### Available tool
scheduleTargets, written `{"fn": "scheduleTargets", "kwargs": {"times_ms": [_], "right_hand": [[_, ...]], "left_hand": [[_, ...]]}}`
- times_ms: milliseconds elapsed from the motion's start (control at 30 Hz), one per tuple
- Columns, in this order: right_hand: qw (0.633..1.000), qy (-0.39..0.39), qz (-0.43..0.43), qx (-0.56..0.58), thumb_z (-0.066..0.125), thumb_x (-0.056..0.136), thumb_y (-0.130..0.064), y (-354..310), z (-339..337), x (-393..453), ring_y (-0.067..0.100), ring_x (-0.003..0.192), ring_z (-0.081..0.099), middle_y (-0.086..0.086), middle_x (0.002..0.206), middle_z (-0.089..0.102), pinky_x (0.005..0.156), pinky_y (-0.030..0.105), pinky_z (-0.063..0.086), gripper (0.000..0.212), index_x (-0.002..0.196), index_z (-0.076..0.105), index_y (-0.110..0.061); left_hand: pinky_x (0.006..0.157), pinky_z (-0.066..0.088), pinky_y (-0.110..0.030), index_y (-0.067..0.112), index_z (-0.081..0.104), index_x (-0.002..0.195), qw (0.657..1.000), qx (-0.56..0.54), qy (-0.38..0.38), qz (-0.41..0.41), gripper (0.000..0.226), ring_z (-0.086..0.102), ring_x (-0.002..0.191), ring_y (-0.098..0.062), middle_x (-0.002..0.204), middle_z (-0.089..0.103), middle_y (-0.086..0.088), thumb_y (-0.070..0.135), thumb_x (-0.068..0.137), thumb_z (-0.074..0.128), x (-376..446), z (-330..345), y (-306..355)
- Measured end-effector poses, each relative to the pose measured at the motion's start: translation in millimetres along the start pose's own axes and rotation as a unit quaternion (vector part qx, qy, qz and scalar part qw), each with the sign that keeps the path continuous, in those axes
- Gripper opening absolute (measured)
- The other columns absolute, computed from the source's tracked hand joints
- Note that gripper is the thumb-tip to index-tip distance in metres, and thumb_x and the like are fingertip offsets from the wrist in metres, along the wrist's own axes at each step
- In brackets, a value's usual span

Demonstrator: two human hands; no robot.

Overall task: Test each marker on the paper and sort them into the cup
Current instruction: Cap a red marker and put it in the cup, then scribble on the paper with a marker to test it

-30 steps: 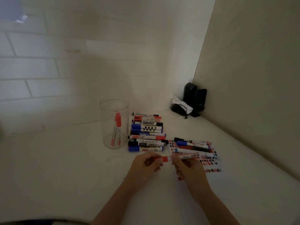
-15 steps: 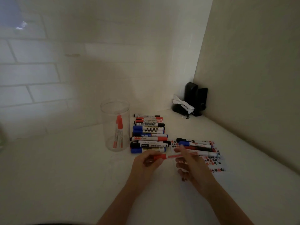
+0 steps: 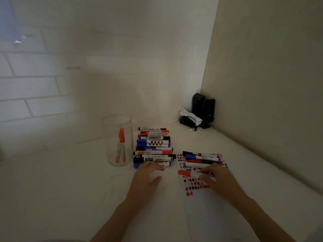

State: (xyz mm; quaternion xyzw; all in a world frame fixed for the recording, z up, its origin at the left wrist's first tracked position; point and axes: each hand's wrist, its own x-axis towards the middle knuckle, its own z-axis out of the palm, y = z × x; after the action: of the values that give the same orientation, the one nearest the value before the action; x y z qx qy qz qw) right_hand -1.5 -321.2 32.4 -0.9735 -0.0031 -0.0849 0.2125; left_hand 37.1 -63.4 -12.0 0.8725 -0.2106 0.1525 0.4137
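My right hand (image 3: 219,179) gripped the red-capped marker (image 3: 190,173) flat on the paper (image 3: 209,206), while my left hand (image 3: 148,177) hovered spread and empty beside the marker pile (image 3: 153,147), near the cup (image 3: 118,142).

Tall clear plastic cup (image 3: 116,140): smooth, transparent, showing faint gloss. Stacked plastic markers (image 3: 153,147): smooth barrels carrying printed labels. White paper sheet (image 3: 206,203): matt, bearing ink marks. White counter (image 3: 61,189): smooth, matt. Tiled wall (image 3: 35,88): smooth, appearing slightly glossy. Black plastic speakers (image 3: 203,109): matt.
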Motion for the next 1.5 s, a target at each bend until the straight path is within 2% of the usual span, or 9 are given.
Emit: {"fn": "scheduleTargets", "kwargs": {"times_ms": [233, 367, 533, 633, 767, 933, 1100, 1367, 1500], "right_hand": [[0.989, 0.046, 0.049, -0.130, 0.055, 0.091, -0.044, 29.1, 13.4, 22.5, 0.013, 0.119, 0.045, -0.011, 0.127, 0.054, 0.100, 0.040, 0.032, 0.025, 0.114, 0.063, -0.039], [0.981, 0.140, 0.032, -0.133, 0.073, 0.079, -0.038, 30.7, 21.7, 27.0, 0.020, 0.107, 0.051, -0.004, 0.111, 0.061, 0.092, 0.043, 0.034, 0.018, 0.095, 0.071, -0.032], [0.979, 0.185, -0.023, -0.085, 0.082, 0.068, -0.017, 21.8, 31.1, 24.0, 0.023, 0.094, 0.059, 0.001, 0.099, 0.063, 0.083, 0.041, 0.042, 0.021, 0.084, 0.071, -0.024], [0.984, 0.167, -0.054, 0.016, 0.076, 0.078, -0.017, 7.3, 36.1, 12.8, 0.011, 0.090, 0.060, -0.005, 0.101, 0.062, 0.086, 0.025, 0.047, 0.019, 0.094, 0.072, -0.024], [0.981, 0.044, 0.005, 0.187, 0.064, 0.090, -0.026, -24.9, 31.3, -3.7, -0.004, 0.069, 0.059, -0.012, 0.088, 0.067, 0.064, 0.007, 0.045, 0.016, 0.105, 0.067, -0.026], [0.839, -0.033, 0.144, 0.524, 0.061, 0.089, -0.037, -66.0, 30.6, -18.2, 0.012, 0.058, 0.053, 0.004, 0.072, 0.063, 0.051, 0.024, 0.045, 0.027, 0.097, 0.066, -0.012], [0.843, 0.000, 0.127, 0.522, 0.061, 0.091, -0.031, -74.5, 30.4, -28.1, 0.013, 0.054, 0.049, 0.004, 0.059, 0.055, 0.051, 0.023, 0.041, 0.029, 0.072, 0.064, -0.009], [0.863, -0.033, 0.135, 0.486, 0.060, 0.092, -0.027, -75.3, 34.2, -38.4, 0.013, 0.052, 0.056, 0.007, 0.061, 0.063, 0.052, 0.022, 0.047, 0.030, 0.072, 0.067, -0.006], [0.863, -0.043, 0.120, 0.490, 0.058, 0.093, -0.023, -73.7, 29.4, -40.5, 0.011, 0.052, 0.055, 0.006, 0.062, 0.062, 0.053, 0.020, 0.047, 0.027, 0.079, 0.067, -0.002]], "left_hand": [[0.100, 0.037, -0.027, 0.013, 0.062, 0.118, 0.991, 0.114, 0.066, -0.030, 0.035, 0.052, 0.114, -0.022, 0.122, 0.059, -0.006, 0.009, 0.084, 0.069, 25.8, -23.3, -27.2], [0.096, 0.046, -0.037, 0.013, 0.063, 0.118, 0.984, 0.176, 0.032, -0.007, 0.034, 0.057, 0.106, -0.027, 0.117, 0.063, -0.008, 0.012, 0.084, 0.069, 38.0, -19.1, -30.8], [0.107, 0.031, -0.037, 0.020, 0.059, 0.124, 0.970, 0.242, 0.007, -0.027, 0.032, 0.046, 0.118, -0.021, 0.126, 0.054, -0.002, 0.021, 0.092, 0.060, 47.7, -12.2, -28.6], [0.109, 0.024, -0.034, 0.023, 0.057, 0.125, 0.962, 0.268, -0.018, -0.049, 0.031, 0.041, 0.122, -0.018, 0.127, 0.050, 0.001, 0.027, 0.094, 0.055, 48.6, -12.9, -27.7], [0.105, 0.029, -0.024, 0.022, 0.053, 0.129, 0.973, 0.226, -0.003, -0.044, 0.032, 0.046, 0.118, -0.014, 0.129, 0.051, 0.001, 0.027, 0.098, 0.049, 43.6, -11.7, -10.4], [0.084, 0.033, -0.004, 0.020, 0.055, 0.123, 0.995, 0.039, -0.086, 0.041, 0.025, 0.046, 0.099, 0.001, 0.117, 0.058, 0.004, 0.023, 0.098, 0.049, 11.0, 1.4, 44.3], [0.085, 0.032, -0.004, 0.023, 0.052, 0.125, 0.993, 0.034, -0.111, 0.029, 0.028, 0.047, 0.100, -0.001, 0.119, 0.057, 0.005, 0.030, 0.100, 0.043, -14.2, 10.4, 46.1], [0.097, 0.038, -0.012, 0.029, 0.044, 0.138, 0.985, 0.009, -0.167, -0.032, 0.039, 0.054, 0.110, -0.003, 0.130, 0.057, 0.006, 0.038, 0.100, 0.040, -29.0, 9.0, 43.0], [0.084, 0.038, -0.009, 0.031, 0.040, 0.141, 0.983, 0.000, -0.176, -0.053, 0.042, 0.057, 0.095, -0.002, 0.119, 0.061, 0.006, 0.039, 0.099, 0.042, -30.3, 7.1, 46.2]]}}
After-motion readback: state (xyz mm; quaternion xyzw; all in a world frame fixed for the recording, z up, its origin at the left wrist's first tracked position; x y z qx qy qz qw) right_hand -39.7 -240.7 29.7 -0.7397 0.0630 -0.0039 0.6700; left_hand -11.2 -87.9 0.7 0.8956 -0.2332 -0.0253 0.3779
